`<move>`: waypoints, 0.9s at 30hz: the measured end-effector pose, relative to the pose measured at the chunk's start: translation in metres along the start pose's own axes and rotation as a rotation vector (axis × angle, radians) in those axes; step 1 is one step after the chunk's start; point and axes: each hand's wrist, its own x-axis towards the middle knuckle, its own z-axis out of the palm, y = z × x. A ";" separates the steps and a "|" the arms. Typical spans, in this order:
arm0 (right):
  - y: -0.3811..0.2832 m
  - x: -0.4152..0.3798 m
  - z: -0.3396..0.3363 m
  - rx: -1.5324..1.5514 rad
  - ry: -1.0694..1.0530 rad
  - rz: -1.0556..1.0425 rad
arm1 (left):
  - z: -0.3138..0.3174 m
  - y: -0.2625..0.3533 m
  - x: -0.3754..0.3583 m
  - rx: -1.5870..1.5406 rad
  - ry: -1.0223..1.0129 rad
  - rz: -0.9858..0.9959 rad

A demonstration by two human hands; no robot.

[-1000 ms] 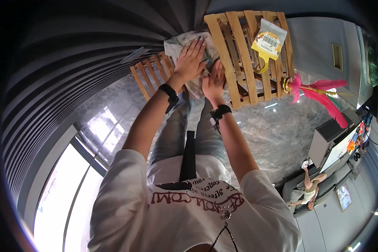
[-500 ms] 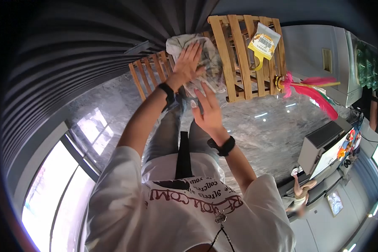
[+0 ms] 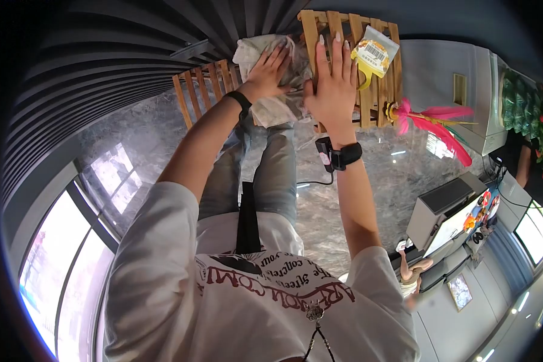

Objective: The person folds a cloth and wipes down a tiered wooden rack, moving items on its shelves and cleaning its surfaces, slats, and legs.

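My left hand (image 3: 270, 71) lies flat with fingers stretched on a crumpled pale bundle (image 3: 273, 111), which looks like cloth with some clear plastic over it. Beside it, my right hand (image 3: 335, 90) is open, fingers straight and pointing away from me, over the wooden slatted rack (image 3: 309, 30). Its thumb side is close to the bundle's right edge. Just right of those fingertips, a white packet (image 3: 375, 53) with a barcode label and a yellow hook-shaped part rests on the slats.
Another slatted wooden piece (image 3: 194, 90) stands left of the bundle, by a dark ribbed wall (image 3: 102, 84). Pink feathers (image 3: 434, 136) stick out at the rack's right corner. Farther right are a grey cabinet (image 3: 443, 199) and a seated person (image 3: 413, 274). The floor (image 3: 308, 217) is shiny grey.
My right hand has moved forward and right, from the bundle's near edge to over the rack's slats. My left hand stays on the bundle. The whole view has shifted slightly.
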 end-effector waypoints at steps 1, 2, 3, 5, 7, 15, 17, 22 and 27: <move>0.001 0.001 0.000 0.007 0.000 0.001 | 0.001 0.000 -0.004 -0.001 0.002 0.000; 0.001 0.001 0.000 0.006 0.002 -0.001 | 0.003 0.000 -0.012 -0.039 0.006 0.065; 0.000 0.001 -0.001 0.005 -0.002 0.005 | 0.007 0.000 -0.018 -0.076 0.010 0.131; -0.001 0.002 0.000 0.010 -0.003 0.020 | 0.016 0.002 -0.031 -0.115 0.056 0.180; -0.001 0.002 -0.001 -0.003 0.013 0.006 | 0.011 0.007 -0.042 -0.180 0.055 0.244; 0.002 0.001 0.003 0.001 0.045 0.006 | 0.019 0.043 -0.079 -0.191 0.019 0.187; 0.002 0.001 0.003 0.000 0.051 0.002 | 0.033 0.053 -0.087 -0.066 0.096 0.175; 0.002 0.002 0.004 -0.004 0.062 0.019 | 0.043 0.058 -0.100 -0.086 0.271 0.210; 0.002 0.002 0.005 -0.012 0.056 0.021 | 0.019 0.038 -0.097 -0.228 0.265 0.280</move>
